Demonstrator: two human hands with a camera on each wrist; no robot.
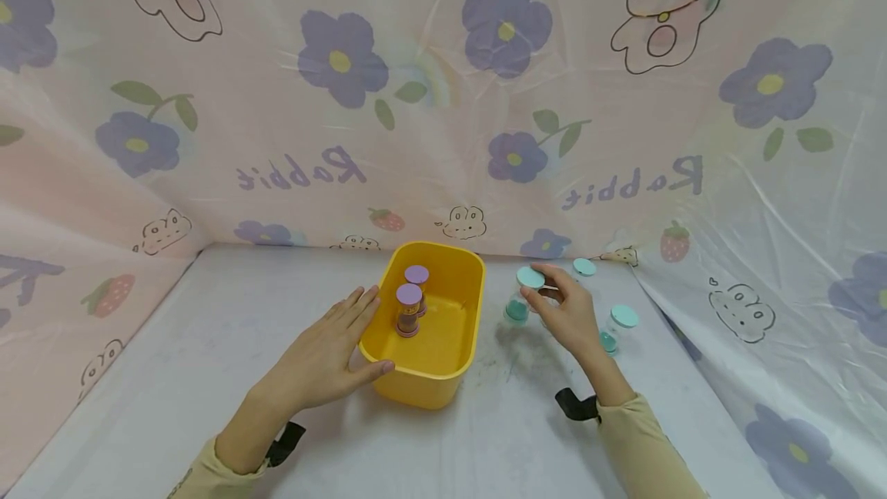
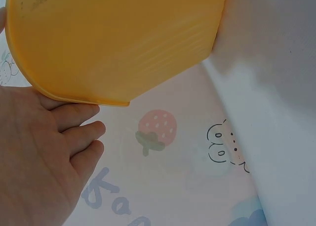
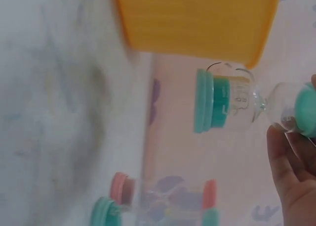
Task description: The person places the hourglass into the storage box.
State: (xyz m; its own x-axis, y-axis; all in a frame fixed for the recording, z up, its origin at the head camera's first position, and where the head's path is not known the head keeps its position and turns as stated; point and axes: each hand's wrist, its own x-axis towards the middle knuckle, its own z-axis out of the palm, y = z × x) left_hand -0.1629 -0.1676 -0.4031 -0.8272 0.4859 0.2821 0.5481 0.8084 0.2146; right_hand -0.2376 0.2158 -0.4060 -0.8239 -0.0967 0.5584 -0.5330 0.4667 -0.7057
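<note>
My right hand (image 1: 564,310) pinches a teal-capped hourglass (image 1: 517,310) near its upper cap, to the right of a yellow bin (image 1: 426,391). In the right wrist view this hourglass (image 3: 242,100) has teal sand in its lower bulb, and its base looks raised off the table. My left hand (image 1: 322,356) lies with straight fingers against the bin's left rim, the thumb over the near rim. Inside the bin stand two purple-capped hourglasses, a nearer one (image 1: 408,310) and a farther one (image 1: 417,276) partly hidden behind it.
Another teal-capped hourglass (image 1: 624,316) stands right of my right hand. Farther back is one more teal cap (image 1: 584,267). A pink-capped hourglass (image 3: 123,189) shows in the right wrist view. A patterned curtain (image 1: 416,137) encloses the white table (image 1: 263,291).
</note>
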